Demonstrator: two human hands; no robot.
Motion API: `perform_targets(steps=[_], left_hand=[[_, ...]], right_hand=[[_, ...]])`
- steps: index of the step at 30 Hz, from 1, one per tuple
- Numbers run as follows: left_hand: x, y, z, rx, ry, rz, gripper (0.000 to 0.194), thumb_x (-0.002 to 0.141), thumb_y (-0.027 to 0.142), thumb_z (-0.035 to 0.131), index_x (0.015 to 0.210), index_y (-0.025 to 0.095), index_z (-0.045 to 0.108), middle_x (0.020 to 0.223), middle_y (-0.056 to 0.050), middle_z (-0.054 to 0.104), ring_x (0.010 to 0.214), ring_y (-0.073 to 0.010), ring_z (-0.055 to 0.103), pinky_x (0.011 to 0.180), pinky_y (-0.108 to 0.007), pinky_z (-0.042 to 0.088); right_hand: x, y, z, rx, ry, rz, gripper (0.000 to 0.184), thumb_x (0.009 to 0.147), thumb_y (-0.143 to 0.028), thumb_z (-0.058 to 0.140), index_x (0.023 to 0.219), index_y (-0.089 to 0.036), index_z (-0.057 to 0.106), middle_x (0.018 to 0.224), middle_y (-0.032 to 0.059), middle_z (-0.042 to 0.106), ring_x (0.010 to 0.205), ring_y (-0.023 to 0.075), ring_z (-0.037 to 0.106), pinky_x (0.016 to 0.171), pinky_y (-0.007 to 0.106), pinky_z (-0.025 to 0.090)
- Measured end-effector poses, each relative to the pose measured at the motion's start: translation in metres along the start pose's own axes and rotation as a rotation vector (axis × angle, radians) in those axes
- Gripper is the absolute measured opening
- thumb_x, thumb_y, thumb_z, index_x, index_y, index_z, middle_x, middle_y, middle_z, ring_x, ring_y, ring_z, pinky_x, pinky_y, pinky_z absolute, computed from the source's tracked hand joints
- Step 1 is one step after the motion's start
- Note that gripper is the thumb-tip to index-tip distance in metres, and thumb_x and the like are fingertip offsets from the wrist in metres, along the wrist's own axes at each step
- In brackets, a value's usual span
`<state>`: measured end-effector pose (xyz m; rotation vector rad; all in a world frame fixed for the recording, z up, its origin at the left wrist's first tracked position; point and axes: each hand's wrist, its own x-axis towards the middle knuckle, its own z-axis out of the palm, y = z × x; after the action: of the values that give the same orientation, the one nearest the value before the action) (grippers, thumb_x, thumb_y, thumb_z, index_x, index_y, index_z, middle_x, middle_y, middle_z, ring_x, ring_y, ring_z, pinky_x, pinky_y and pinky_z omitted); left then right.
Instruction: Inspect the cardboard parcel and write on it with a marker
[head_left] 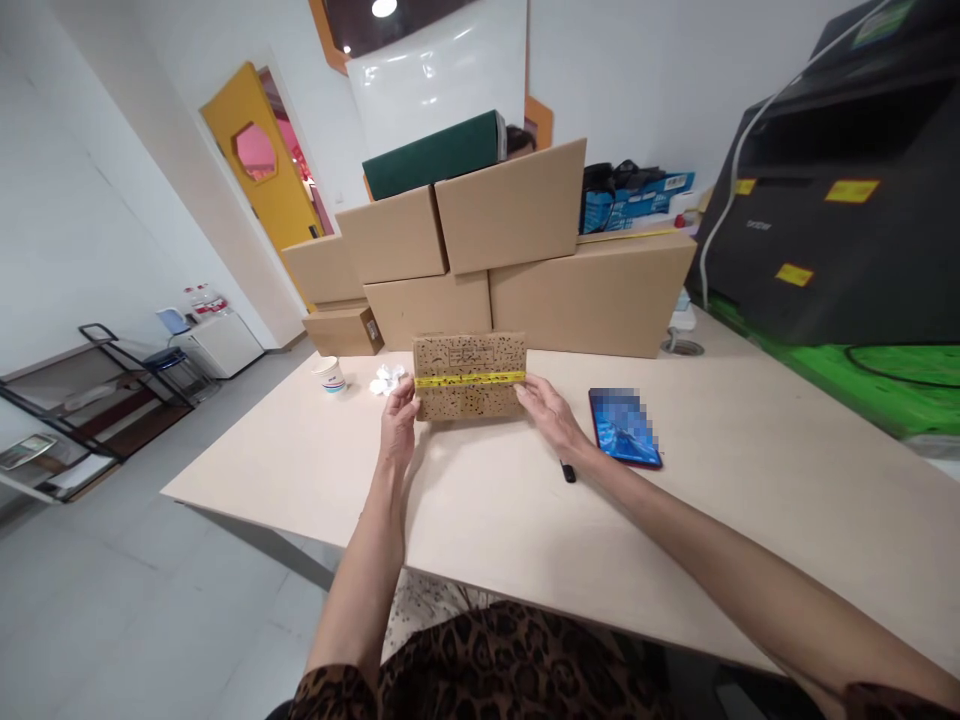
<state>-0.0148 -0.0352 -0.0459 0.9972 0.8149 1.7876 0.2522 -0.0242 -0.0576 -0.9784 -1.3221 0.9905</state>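
Note:
Between my two hands a small cardboard box (470, 405) is held tilted up over the table, its broad face toward me. The face has dark speckles, a printed label patch and a band of yellow tape across its middle. My left hand (400, 415) grips the left edge, thumb in front. At the right edge, my right hand (551, 410) closes its fingers on the box. Just beyond my left hand lies crumpled white tissue (388, 379). Under my right wrist a small black object (568, 471) shows in part; its kind I cannot make out.
Plain cardboard boxes (592, 305) are stacked along the table's far side, topped by a dark green box (435, 158). A paper cup (329, 375) stands left, a phone (626, 428) lies right. A black printer (840, 210) stands at the right. The table (285, 450) ends at the left.

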Motion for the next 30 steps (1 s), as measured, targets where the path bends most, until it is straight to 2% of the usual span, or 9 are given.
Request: perform_targets(steps=[4,7,10,14,17,21,25,28,30], left_hand=[[-0.004,-0.003,0.007,0.038,-0.055,-0.051,0.057,0.061,0.014,0.090,0.116,0.024,0.078,0.139,-0.008,0.070,0.144,-0.0311,0.052,0.116,-0.039,0.040],[-0.005,-0.001,0.008,0.037,-0.062,-0.038,0.052,0.063,0.015,0.088,0.114,0.024,0.080,0.138,-0.007,0.072,0.147,-0.0318,0.049,0.119,-0.041,0.038],[-0.004,0.001,0.006,0.027,-0.021,0.002,0.041,0.068,0.024,0.086,0.108,0.022,0.082,0.133,-0.008,0.075,0.145,-0.0308,0.051,0.119,-0.039,0.037],[-0.002,-0.002,0.002,0.051,0.076,-0.055,0.035,0.079,0.044,0.081,0.108,0.023,0.081,0.118,-0.008,0.077,0.126,-0.0272,0.064,0.105,-0.038,0.046],[-0.003,-0.005,0.002,0.111,0.085,-0.109,0.036,0.088,0.054,0.071,0.108,0.025,0.080,0.108,-0.006,0.077,0.114,-0.0244,0.066,0.096,-0.035,0.049],[-0.004,-0.004,0.003,0.076,0.047,-0.097,0.041,0.095,0.062,0.060,0.108,0.028,0.079,0.118,-0.005,0.077,0.112,-0.0235,0.066,0.087,-0.032,0.052],[-0.001,0.001,0.001,-0.135,0.075,-0.083,0.047,0.093,0.067,0.062,0.100,0.023,0.077,0.107,-0.006,0.079,0.107,-0.0253,0.071,0.090,-0.036,0.055],[0.000,0.003,-0.001,-0.197,0.098,-0.171,0.049,0.090,0.067,0.065,0.097,0.020,0.076,0.098,-0.006,0.080,0.105,-0.0287,0.075,0.095,-0.043,0.057],[0.000,0.004,0.000,-0.171,0.120,-0.251,0.043,0.090,0.061,0.069,0.097,0.019,0.075,0.099,-0.006,0.081,0.107,-0.0294,0.076,0.098,-0.043,0.057]], right_hand=[[0.004,0.011,-0.001,0.108,0.054,0.086,0.069,0.073,-0.071,0.076,0.128,-0.031,0.063,0.138,0.0095,0.068,0.130,0.0310,0.060,0.114,0.053,0.043],[0.007,0.013,-0.003,0.234,0.046,0.219,0.062,0.070,-0.068,0.079,0.121,-0.035,0.064,0.137,0.0064,0.068,0.130,0.0315,0.059,0.103,0.053,0.049],[0.011,0.016,-0.005,0.322,0.055,0.302,0.050,0.068,-0.067,0.079,0.104,-0.034,0.067,0.129,0.0025,0.071,0.125,0.0303,0.058,0.091,0.047,0.051],[0.014,0.017,-0.007,0.426,0.105,0.330,0.051,0.068,-0.072,0.075,0.092,-0.030,0.059,0.115,0.0007,0.074,0.112,0.0263,0.062,0.077,0.035,0.048],[0.013,0.012,-0.007,0.459,0.129,0.316,0.054,0.066,-0.075,0.075,0.093,-0.031,0.059,0.117,-0.0010,0.074,0.112,0.0258,0.064,0.076,0.034,0.048],[0.010,0.003,-0.005,0.493,0.108,0.194,0.054,0.068,-0.076,0.074,0.100,-0.033,0.064,0.125,-0.0019,0.073,0.121,0.0265,0.063,0.081,0.037,0.053],[0.011,-0.002,-0.006,0.537,0.072,0.096,0.054,0.074,-0.082,0.066,0.077,-0.028,0.062,0.110,0.0033,0.076,0.120,0.0298,0.064,0.087,0.042,0.055],[0.012,-0.002,-0.006,0.493,0.062,0.073,0.057,0.076,-0.082,0.064,0.066,-0.027,0.058,0.108,0.0051,0.077,0.119,0.0317,0.066,0.091,0.046,0.054],[0.011,-0.001,-0.004,0.465,0.073,0.092,0.054,0.074,-0.080,0.068,0.069,-0.027,0.061,0.105,0.0057,0.077,0.115,0.0320,0.067,0.093,0.047,0.054]])
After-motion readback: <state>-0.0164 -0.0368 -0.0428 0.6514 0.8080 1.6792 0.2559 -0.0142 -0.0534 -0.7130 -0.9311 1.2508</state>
